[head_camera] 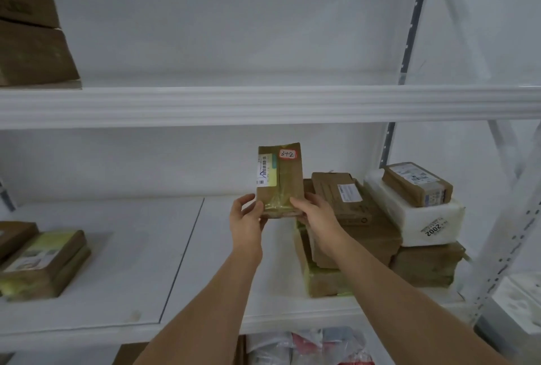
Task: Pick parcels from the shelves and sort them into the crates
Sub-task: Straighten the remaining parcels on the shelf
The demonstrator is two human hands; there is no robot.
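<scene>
**One parcel in hand, none crated**

Head view: I see the left hand point(247, 216) and right hand point(314, 212) gripping an upright parcel point(279, 180) above the shelf point(181, 247), just left of stacked parcels point(363, 227). No crates visible; sorting remains.

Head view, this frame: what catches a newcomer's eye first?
A small brown parcel held upright at centre, gripped at its lower end by the left hand and right hand, a red-edged handwritten label at its top. Behind to the right, stacked parcels include a white package.
</scene>
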